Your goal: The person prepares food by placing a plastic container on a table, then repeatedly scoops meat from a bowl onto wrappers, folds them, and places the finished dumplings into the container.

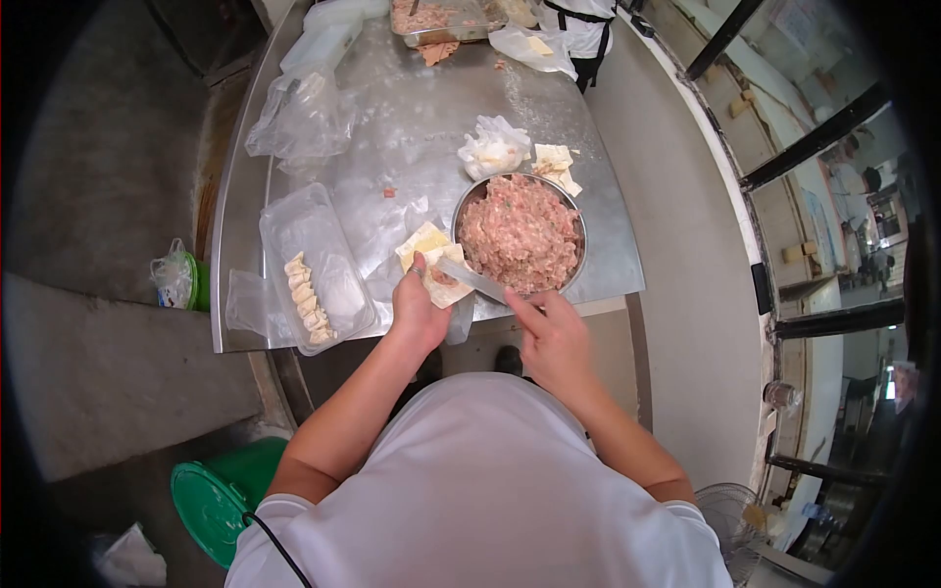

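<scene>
A square dough wrapper (449, 292) lies in my left hand (421, 306), whose fingers are closed round its edge. My right hand (551, 333) grips a flat metal spatula (474, 279), its tip on a bit of filling on the wrapper. Just behind my left hand, more wrappers (424, 238) rest on the table. A round metal bowl (585, 245) heaped with pink minced filling (520, 230) stands beyond my right hand. To the left, a clear plastic tray (345, 257) holds a row of several folded dumplings (306, 299).
The metal table (392, 137) carries crumpled plastic bags (304, 118) at the left, a white bag (494, 147) and wrapper scraps (556, 167) behind the bowl. A glass tray (441, 37) of meat stands at the back. A green bucket (221, 495) is on the floor.
</scene>
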Motion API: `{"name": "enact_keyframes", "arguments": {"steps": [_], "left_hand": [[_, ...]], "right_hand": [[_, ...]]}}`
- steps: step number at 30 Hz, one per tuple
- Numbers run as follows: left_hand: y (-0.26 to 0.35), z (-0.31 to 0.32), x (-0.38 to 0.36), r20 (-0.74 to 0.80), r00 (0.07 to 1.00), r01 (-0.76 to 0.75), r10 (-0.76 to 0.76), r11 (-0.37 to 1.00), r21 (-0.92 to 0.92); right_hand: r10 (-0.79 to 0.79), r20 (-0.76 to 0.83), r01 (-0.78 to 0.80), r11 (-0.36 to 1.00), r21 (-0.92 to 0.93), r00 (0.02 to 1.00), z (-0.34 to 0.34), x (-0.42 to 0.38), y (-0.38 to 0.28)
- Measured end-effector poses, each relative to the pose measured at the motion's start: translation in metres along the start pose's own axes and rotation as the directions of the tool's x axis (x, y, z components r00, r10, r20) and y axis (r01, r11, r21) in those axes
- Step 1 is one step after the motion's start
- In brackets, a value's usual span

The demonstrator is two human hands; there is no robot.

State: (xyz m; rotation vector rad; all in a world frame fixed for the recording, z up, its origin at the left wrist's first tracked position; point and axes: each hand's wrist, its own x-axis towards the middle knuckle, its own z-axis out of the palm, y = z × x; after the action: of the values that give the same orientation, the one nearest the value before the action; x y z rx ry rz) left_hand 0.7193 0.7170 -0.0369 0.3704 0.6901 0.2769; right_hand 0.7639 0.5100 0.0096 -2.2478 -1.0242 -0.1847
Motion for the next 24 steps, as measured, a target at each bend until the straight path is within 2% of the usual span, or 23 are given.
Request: {"name": "enact_keyframes", "arguments": {"steps": [3, 6, 10, 13, 16, 18, 19, 21, 22, 24], "left_hand": [[0.003, 0.005, -0.001, -0.026, 0.999, -0.02, 0.02, 1.0, -0.016], [0.011, 0.002, 0.002, -0.047, 0.998, -0.045, 0.042, 0.997, -0.058], [0.014, -0.003, -0.003, 0.023, 1.0, 0.001, 0.0, 0.997, -0.077], [0.013, 0.012, -0.013, -0.066, 0.997, 0.036, -0.043, 0.995, -0.097], [0.017, 0.006, -0.008, 0.003, 0.999, -0.034, 0.034, 0.996, -0.082], [0.023, -0.001, -0.006, 0.046, 0.999, -0.01, 0.014, 0.996, -0.086], [0.024, -0.003, -0.006, 0.07, 0.998, 0.004, 0.002, 0.996, -0.087], [0.021, 0.002, -0.011, 0.01, 1.0, 0.01, -0.009, 0.998, -0.068], [0.022, 0.006, -0.014, -0.016, 1.0, 0.01, -0.011, 0.998, -0.057], [0.027, 0.002, -0.015, 0.133, 0.991, 0.005, -0.003, 1.0, -0.019]], "right_hand": [[-0.053, 0.038, 0.057, 0.991, -0.125, 0.998, 0.013, -0.001, 0.015], [0.031, 0.091, -0.02, 0.992, -0.128, 0.995, -0.001, -0.011, 0.019], [-0.033, 0.057, 0.037, 0.996, -0.08, 0.998, -0.001, -0.003, 0.006], [-0.061, 0.088, 0.069, 0.993, -0.095, 0.994, 0.009, 0.0, 0.001], [-0.029, 0.096, 0.036, 0.997, -0.07, 0.995, 0.011, -0.008, 0.011], [0.007, 0.095, -0.002, 0.999, -0.053, 0.995, 0.0, -0.011, 0.008], [-0.023, 0.096, 0.029, 0.998, -0.062, 0.995, -0.002, -0.007, 0.003], [-0.085, 0.094, 0.093, 0.992, -0.081, 0.992, 0.0, 0.005, -0.008], [-0.068, 0.115, 0.076, 0.995, -0.068, 0.991, 0.005, 0.004, -0.007], [-0.035, 0.156, 0.042, 0.998, -0.047, 0.987, 0.021, 0.0, -0.001]]}}
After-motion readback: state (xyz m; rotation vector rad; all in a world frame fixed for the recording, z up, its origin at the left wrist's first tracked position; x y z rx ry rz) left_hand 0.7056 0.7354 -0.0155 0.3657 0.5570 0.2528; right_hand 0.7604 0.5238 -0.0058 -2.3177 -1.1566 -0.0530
